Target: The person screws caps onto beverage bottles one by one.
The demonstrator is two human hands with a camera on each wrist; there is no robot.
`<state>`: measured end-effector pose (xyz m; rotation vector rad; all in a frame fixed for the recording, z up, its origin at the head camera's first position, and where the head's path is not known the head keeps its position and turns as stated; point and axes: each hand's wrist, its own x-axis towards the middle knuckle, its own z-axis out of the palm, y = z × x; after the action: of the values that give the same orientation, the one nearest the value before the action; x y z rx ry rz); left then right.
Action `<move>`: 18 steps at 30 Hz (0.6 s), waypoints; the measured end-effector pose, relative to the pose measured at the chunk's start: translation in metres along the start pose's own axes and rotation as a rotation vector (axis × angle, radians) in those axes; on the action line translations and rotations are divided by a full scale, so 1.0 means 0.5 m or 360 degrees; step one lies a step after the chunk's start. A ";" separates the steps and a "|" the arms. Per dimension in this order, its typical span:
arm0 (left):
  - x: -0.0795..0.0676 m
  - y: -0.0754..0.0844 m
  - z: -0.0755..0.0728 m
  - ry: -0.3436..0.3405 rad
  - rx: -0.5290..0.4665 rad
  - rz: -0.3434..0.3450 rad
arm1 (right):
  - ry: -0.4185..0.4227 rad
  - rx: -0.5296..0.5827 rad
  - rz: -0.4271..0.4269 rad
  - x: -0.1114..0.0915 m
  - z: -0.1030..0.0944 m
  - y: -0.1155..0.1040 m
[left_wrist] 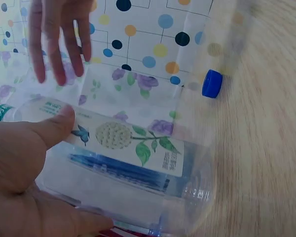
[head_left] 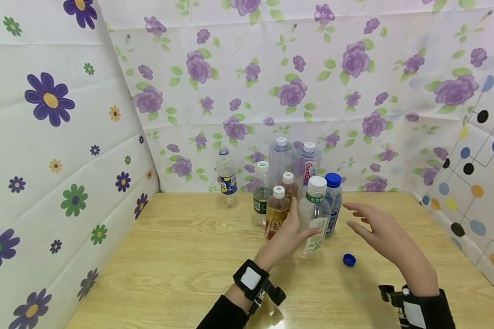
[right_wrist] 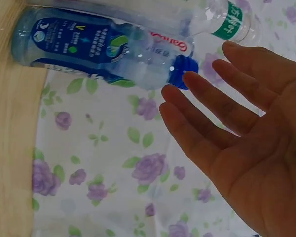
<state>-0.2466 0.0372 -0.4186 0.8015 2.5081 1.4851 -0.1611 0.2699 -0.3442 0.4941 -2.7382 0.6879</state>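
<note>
My left hand (head_left: 286, 233) is at the left side of a clear bottle (head_left: 317, 214) with a white cap, a green neck band and a flower label. The thumb lies across the label, and the fingers go round the bottle's far side, partly hidden. In the left wrist view the thumb of the left hand (left_wrist: 19, 163) presses the label of the clear bottle (left_wrist: 113, 136). My right hand (head_left: 383, 230) hovers to the right with fingers loosely bent and nothing in it. Nearest to it stands a blue-capped bottle (head_left: 333, 198), its cap close to the fingertips in the right wrist view.
A loose blue cap (head_left: 349, 260) lies on the wooden table (head_left: 169, 265). Two juice bottles, one in front (head_left: 276, 212), a green-labelled bottle (head_left: 262, 194) and two tall clear bottles crowd behind the left hand. An uncapped bottle (head_left: 228, 183) stands apart at left. Patterned cloth (head_left: 230, 68) encloses the table.
</note>
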 end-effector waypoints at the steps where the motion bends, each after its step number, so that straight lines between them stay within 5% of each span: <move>1: -0.001 0.002 0.000 0.0001 -0.0002 -0.0005 | -0.0009 0.0008 0.0015 -0.002 0.003 0.005; 18: -0.002 0.010 0.008 0.0017 -0.0025 -0.0045 | -0.0117 0.0068 0.0118 -0.006 0.057 0.081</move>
<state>-0.2422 0.0418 -0.4165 0.7548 2.5015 1.5021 -0.1790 0.2901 -0.3860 0.4371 -2.8287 0.7621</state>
